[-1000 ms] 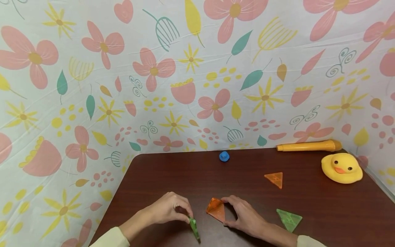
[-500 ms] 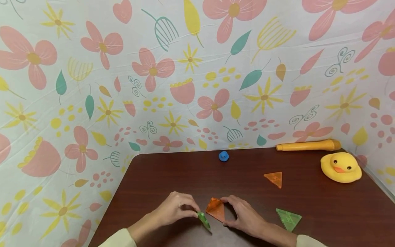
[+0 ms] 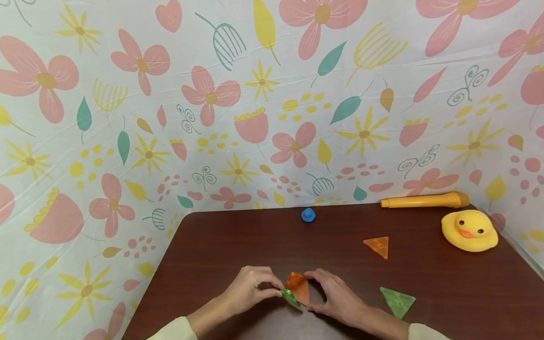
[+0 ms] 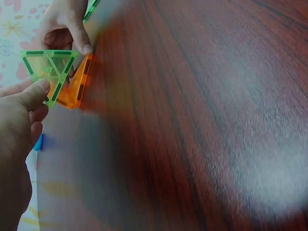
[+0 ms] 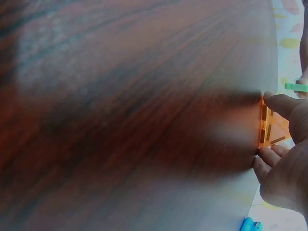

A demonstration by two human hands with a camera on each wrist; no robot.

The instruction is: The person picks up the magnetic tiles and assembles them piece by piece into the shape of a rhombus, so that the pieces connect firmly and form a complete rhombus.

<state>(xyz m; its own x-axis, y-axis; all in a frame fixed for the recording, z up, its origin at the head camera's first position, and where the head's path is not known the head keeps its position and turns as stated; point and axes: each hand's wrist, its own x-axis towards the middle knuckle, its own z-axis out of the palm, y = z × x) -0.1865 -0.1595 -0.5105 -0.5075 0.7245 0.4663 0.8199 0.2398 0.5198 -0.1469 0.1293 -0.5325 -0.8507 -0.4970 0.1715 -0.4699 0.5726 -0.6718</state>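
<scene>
My left hand (image 3: 250, 290) pinches a green translucent triangular magnetic tile (image 3: 291, 297) at one corner, thumb on its face in the left wrist view. The tile is tilted just left of and in front of the orange magnetic tiles (image 3: 301, 287); whether they touch I cannot tell. These orange triangles stand joined at an angle on the table. My right hand (image 3: 342, 297) holds them from the right, thumb at the near corner and fingertips at the far one. In the right wrist view, an edge of the orange tiles (image 5: 264, 122) shows between thumb and fingers.
On the dark wooden table (image 3: 229, 241), a loose green triangle tile (image 3: 397, 302) lies by the right forearm. Beyond it lies an orange triangle tile (image 3: 378, 247). A small blue duck (image 3: 308, 215), yellow toy microphone (image 3: 425, 201) and yellow duck (image 3: 469, 231) sit toward the back.
My left hand has moved right with the green tile, bringing it from apart to right beside the orange tiles, and the tile leans over more. My right hand stays where it was.
</scene>
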